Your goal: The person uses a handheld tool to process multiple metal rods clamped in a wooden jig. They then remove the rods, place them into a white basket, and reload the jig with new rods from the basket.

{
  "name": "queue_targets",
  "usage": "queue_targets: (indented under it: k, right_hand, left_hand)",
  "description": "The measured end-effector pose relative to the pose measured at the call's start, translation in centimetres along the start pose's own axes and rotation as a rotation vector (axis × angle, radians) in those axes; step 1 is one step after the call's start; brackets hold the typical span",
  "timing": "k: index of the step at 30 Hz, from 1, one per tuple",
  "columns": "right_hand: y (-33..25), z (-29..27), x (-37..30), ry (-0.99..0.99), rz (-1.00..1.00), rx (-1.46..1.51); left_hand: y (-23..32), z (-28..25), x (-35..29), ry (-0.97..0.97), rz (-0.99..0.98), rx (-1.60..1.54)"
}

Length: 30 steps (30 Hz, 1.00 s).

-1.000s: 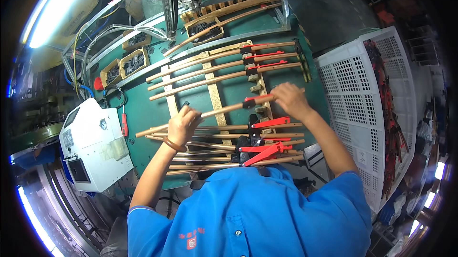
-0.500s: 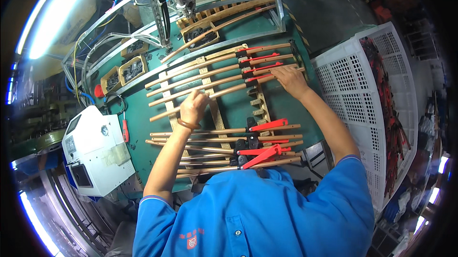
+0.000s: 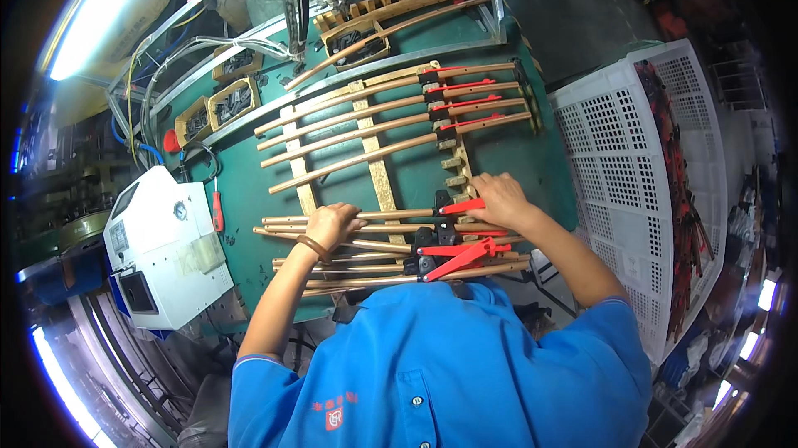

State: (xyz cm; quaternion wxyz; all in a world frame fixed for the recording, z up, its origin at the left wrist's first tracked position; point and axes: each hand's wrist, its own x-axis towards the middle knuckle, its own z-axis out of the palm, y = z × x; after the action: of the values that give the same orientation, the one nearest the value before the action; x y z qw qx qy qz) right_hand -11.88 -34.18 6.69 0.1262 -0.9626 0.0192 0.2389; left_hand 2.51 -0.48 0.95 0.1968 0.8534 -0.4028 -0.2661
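Observation:
Several copper-coloured tubes with black joints and red levers lie in a loose pile close to my body. My left hand [image 3: 331, 227] is closed round the left part of the pile's farthest tube [image 3: 391, 215]. At that tube's other end, my right hand [image 3: 500, 200] has its fingers closed beside the red lever [image 3: 462, 207], gripping the same tube. Farther off, several similar tubes [image 3: 353, 155] rest side by side across a notched wooden rack [image 3: 378, 186], their black joints lined up over its right-hand slat.
A metal frame [image 3: 399, 60] crosses the green table [image 3: 241, 232] at the back, near boxes of dark parts [image 3: 233, 102]. On the left stand a white machine [image 3: 170, 248] and a red-handled screwdriver [image 3: 218, 214]. A white perforated crate [image 3: 611, 199] with red and black parts is at right.
Both hands have left the rack's nearest tube and come back toward my body, onto the pile's farthest tube. The racked tube now lies by itself in line with the others.

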Motion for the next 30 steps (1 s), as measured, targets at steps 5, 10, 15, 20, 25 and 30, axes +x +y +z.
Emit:
queue_targets:
  k: [5, 10, 15, 20, 25, 30]
  right_hand:
    - [2.9, 2.8, -1.4, 0.052, -0.090, 0.317]
    - [4.2, -3.3, 0.7, 0.539, -0.384, -0.030]
    - [7.8, -1.1, 3.4, 0.402, -0.359, -0.082]
    - [8.2, -1.4, 6.0, 0.246, -0.310, -0.091]
    - [6.5, 0.4, 6.8, 0.291, -0.146, -0.376]
    - [-0.7, -0.8, -0.6, 0.116, -0.111, 0.124]
  left_hand:
    - [0.7, -1.4, 0.4, 0.119, 0.118, -0.190]
    - [0.2, -4.3, 3.2, 0.158, 0.111, -0.345]
    - [-0.6, -1.5, 6.7, 0.290, 0.319, -0.117]
    - [-0.4, -0.9, 5.8, 0.075, -0.058, -0.350]
    - [2.3, -1.6, 4.8, 0.439, 0.218, 0.154]
    - [2.5, 0.4, -2.6, -0.055, 0.057, -0.036]
